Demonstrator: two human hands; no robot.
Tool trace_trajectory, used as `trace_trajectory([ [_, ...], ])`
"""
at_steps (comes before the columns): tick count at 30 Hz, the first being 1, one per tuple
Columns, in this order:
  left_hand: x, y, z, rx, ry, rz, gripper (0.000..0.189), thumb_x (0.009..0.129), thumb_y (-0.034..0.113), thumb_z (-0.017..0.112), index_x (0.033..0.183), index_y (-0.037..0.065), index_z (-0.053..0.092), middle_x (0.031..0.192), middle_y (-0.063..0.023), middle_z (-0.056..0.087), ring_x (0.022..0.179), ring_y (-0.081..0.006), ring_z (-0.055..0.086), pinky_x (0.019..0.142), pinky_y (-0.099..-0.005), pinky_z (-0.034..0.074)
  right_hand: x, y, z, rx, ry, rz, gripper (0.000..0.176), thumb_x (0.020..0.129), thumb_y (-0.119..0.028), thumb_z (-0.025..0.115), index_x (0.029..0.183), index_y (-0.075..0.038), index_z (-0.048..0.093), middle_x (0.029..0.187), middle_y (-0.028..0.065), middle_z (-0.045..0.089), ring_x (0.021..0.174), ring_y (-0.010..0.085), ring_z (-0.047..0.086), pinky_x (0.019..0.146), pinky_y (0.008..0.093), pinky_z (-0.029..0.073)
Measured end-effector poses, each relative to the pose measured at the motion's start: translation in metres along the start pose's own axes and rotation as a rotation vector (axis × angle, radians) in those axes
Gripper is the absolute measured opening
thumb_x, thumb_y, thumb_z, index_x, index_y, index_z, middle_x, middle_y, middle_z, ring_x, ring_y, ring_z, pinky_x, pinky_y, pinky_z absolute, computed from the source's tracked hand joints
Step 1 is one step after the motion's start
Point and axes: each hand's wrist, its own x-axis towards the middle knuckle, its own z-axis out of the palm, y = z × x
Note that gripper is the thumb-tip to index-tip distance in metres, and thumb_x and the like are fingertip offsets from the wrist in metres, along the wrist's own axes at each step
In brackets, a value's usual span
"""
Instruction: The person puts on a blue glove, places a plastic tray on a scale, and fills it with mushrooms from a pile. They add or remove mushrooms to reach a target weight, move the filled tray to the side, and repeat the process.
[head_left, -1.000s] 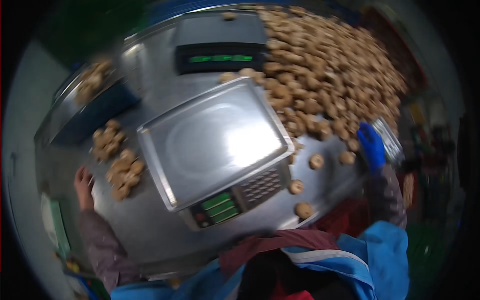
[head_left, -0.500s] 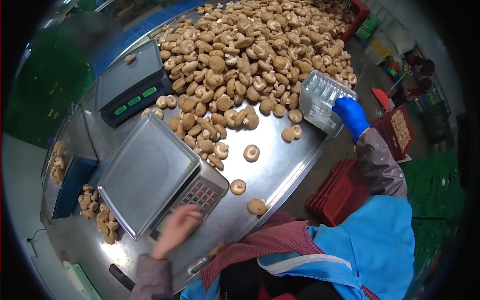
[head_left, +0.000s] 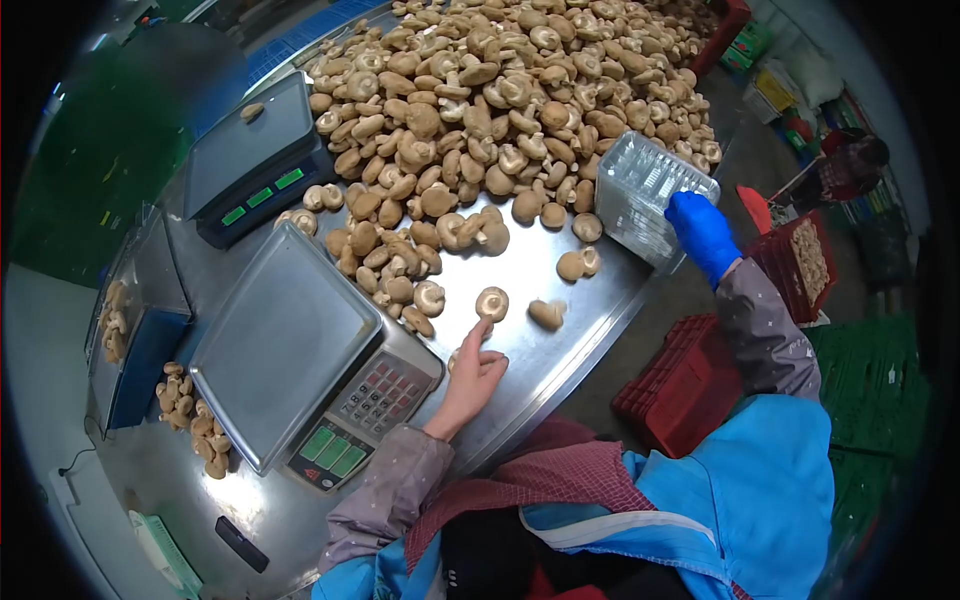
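Note:
My bare left hand (head_left: pixel 474 382) is over the steel table, fingers apart and the index finger stretched to the edge of an upturned shiitake mushroom (head_left: pixel 491 304). Partly hidden behind that hand is another mushroom (head_left: pixel 453 361). To the right lies a slightly blurred mushroom (head_left: pixel 547 314), apart from my fingers. My right hand (head_left: pixel 703 235), in a blue glove, grips a stack of clear plastic trays (head_left: pixel 635 200) at the table's right edge. Left of my left hand stands a scale (head_left: pixel 285 340) with a bare pan, keypad and lit green display.
A large heap of mushrooms (head_left: pixel 500 100) covers the far table. A second scale (head_left: pixel 250 150) with one mushroom on it stands at far left. A phone-like black object (head_left: pixel 242 543) lies near the front. Red crates (head_left: pixel 685 385) stand on the floor, and a person (head_left: pixel 850 165) is beyond.
My left hand has moved right from the scale's keypad to the loose mushrooms. A mushroom near the front edge has shifted away from me. My right hand stays on the trays.

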Motion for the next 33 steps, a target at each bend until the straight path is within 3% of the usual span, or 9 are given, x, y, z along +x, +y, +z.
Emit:
trace_trajectory([
  [8, -0.023, -0.021, -0.002, 0.208, -0.363, -0.044, 0.034, 0.081, 0.003, 0.052, 0.114, 0.002, 0.048, 0.104, -0.0109, 0.055, 0.086, -0.0197, 0.058, 0.072, -0.0314, 0.048, 0.016, 0.013, -0.012, 0.049, 0.054, 0.041, 0.011, 0.081, -0.017, 0.055, 0.081, -0.007, 0.051, 0.076, 0.0144, 0.054, 0.073, 0.0332, 0.054, 0.061, 0.0418, 0.043],
  [12, 0.002, -0.007, -0.028, 1.011, -0.026, 0.495, 0.03, 0.079, 0.008, 0.055, 0.107, 0.002, 0.05, 0.106, -0.0143, 0.053, 0.092, -0.0315, 0.052, 0.08, -0.0355, 0.044, 0.028, -0.029, -0.041, 0.026, 0.197, -0.06, 0.01, 0.081, -0.015, 0.055, 0.085, -0.007, 0.051, 0.078, 0.0126, 0.054, 0.075, 0.0308, 0.055, 0.061, 0.0396, 0.043],
  [15, 0.016, 0.021, -0.032, 0.884, 0.215, 0.447, 0.035, 0.084, 0.013, 0.053, 0.116, 0.002, 0.046, 0.114, -0.0156, 0.05, 0.103, -0.0279, 0.05, 0.087, -0.0341, 0.04, 0.025, -0.078, -0.049, 0.202, 0.127, -0.26, 0.01, 0.079, -0.014, 0.057, 0.085, -0.008, 0.052, 0.074, 0.0121, 0.051, 0.071, 0.0306, 0.053, 0.059, 0.0383, 0.043],
  [17, 0.008, 0.047, -0.026, -0.202, 0.043, -0.026, 0.042, 0.087, 0.016, 0.05, 0.126, 0.005, 0.038, 0.125, -0.0187, 0.042, 0.107, -0.0268, 0.049, 0.088, -0.0339, 0.042, 0.016, -0.111, -0.051, 0.155, 0.004, -0.419, 0.011, 0.077, -0.015, 0.058, 0.083, -0.008, 0.052, 0.072, 0.0107, 0.05, 0.066, 0.0294, 0.052, 0.056, 0.0377, 0.043],
  [18, -0.001, 0.055, -0.024, -0.205, 0.058, -0.029, 0.042, 0.087, 0.016, 0.05, 0.126, 0.005, 0.038, 0.125, -0.0187, 0.042, 0.107, -0.0268, 0.049, 0.088, -0.0339, 0.042, 0.011, -0.124, -0.053, 0.103, -0.07, -0.517, 0.011, 0.075, -0.015, 0.058, 0.082, -0.008, 0.052, 0.071, 0.0097, 0.05, 0.063, 0.0282, 0.052, 0.055, 0.0376, 0.043],
  [20, -0.026, 0.065, -0.016, -1.157, -0.151, -0.26, 0.047, 0.089, 0.017, 0.048, 0.131, 0.007, 0.03, 0.128, -0.0201, 0.039, 0.108, -0.0257, 0.049, 0.089, -0.0337, 0.044, -0.012, -0.137, -0.033, 0.188, -0.224, -0.765, 0.012, 0.074, -0.016, 0.057, 0.08, -0.007, 0.052, 0.071, 0.0081, 0.05, 0.062, 0.0252, 0.054, 0.051, 0.0362, 0.043],
  [24, -0.046, 0.025, 0.001, -0.922, -0.071, -0.566, 0.046, 0.089, 0.009, 0.045, 0.129, -0.003, 0.025, 0.128, -0.0223, 0.038, 0.104, -0.0236, 0.052, 0.082, -0.0278, 0.048, -0.051, -0.159, -0.002, 0.452, -0.449, -0.849, 0.013, 0.073, -0.017, 0.057, 0.079, -0.008, 0.051, 0.071, 0.0075, 0.051, 0.062, 0.0241, 0.054, 0.049, 0.0348, 0.045],
  [27, -0.072, -0.004, 0.018, -1.129, -0.076, -0.641, 0.038, 0.089, 0.008, 0.043, 0.122, -0.007, 0.032, 0.118, -0.0198, 0.048, 0.096, -0.0195, 0.054, 0.08, -0.0283, 0.047, -0.055, -0.159, 0.017, 0.536, -0.514, -0.904, 0.014, 0.073, -0.019, 0.057, 0.079, -0.008, 0.051, 0.071, 0.0077, 0.051, 0.063, 0.0243, 0.055, 0.049, 0.0347, 0.045],
  [33, -0.022, -0.008, 0.01, -1.13, 0.384, -0.47, 0.037, 0.086, 0.002, 0.043, 0.12, -0.007, 0.032, 0.108, -0.0229, 0.053, 0.076, -0.0182, 0.055, 0.066, -0.0229, 0.047, 0.024, -0.162, 0.062, 0.43, -0.416, -0.944, 0.015, 0.077, -0.024, 0.055, 0.077, -0.009, 0.051, 0.071, 0.0085, 0.052, 0.062, 0.0247, 0.055, 0.055, 0.0372, 0.044],
])
